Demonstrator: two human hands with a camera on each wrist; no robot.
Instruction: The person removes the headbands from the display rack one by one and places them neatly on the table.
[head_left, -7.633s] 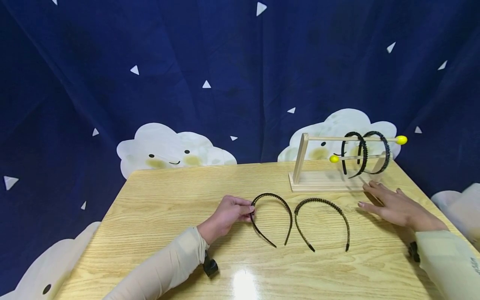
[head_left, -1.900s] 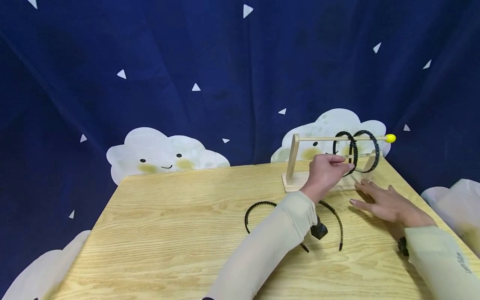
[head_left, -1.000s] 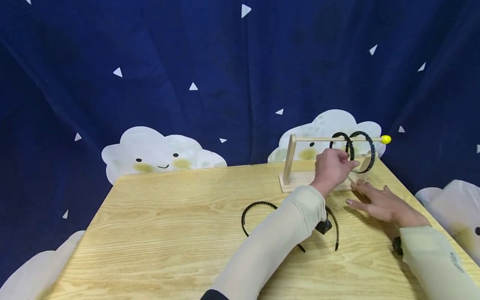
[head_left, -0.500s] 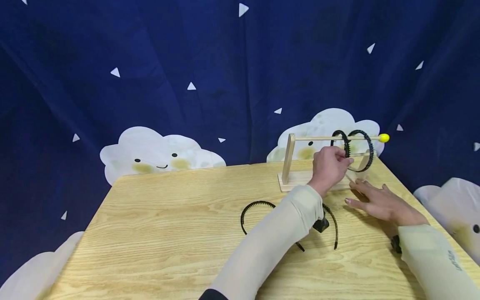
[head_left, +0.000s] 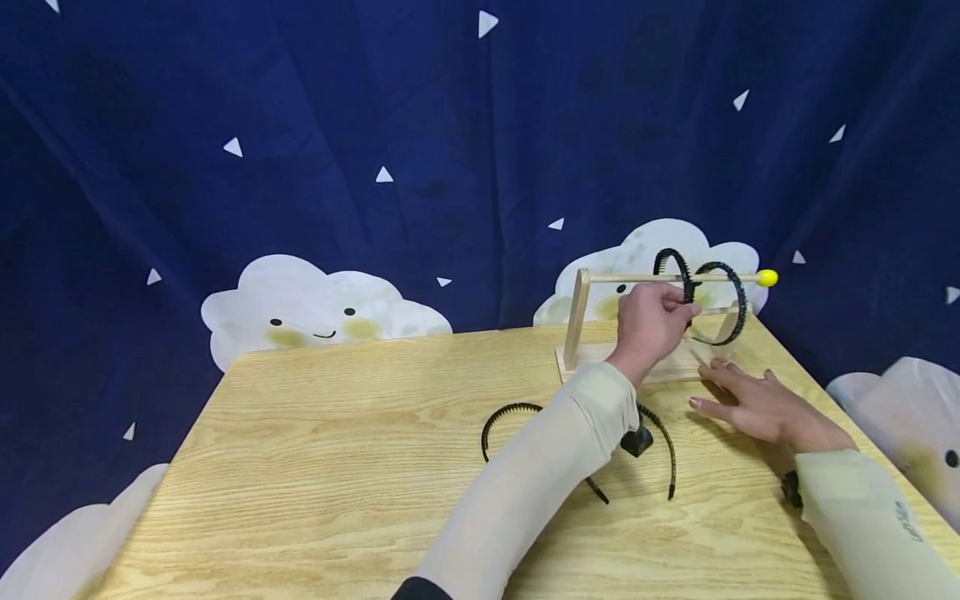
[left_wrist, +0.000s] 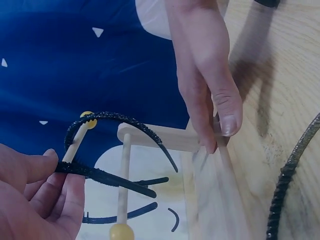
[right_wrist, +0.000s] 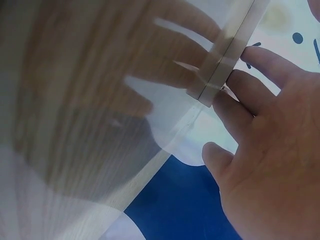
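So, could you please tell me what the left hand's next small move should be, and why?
I would probably lift the pinched headband slightly higher: in the left hand, its arch stands above the upper rod of the rack, yet the left wrist view shows one leg reaching past the lower rod.

Each forearm is covered by a thin, close-fitting cream sleeve. The left sleeve (head_left: 525, 492) is plain and smooth along the forearm, with fine creases gathered at the wrist cuff. At the lower picture edge, a black section (head_left: 422, 590) adjoins its near end. The right sleeve (head_left: 862, 500) carries small dark lettering (head_left: 906, 521), too small to read reliably. A compact, angular black unit (head_left: 636, 441) is fitted at the left wrist; a similar black unit (head_left: 791, 489), partly hidden, is fitted at the right. The left hand (head_left: 647, 329) and right hand (head_left: 768, 408) are bare.
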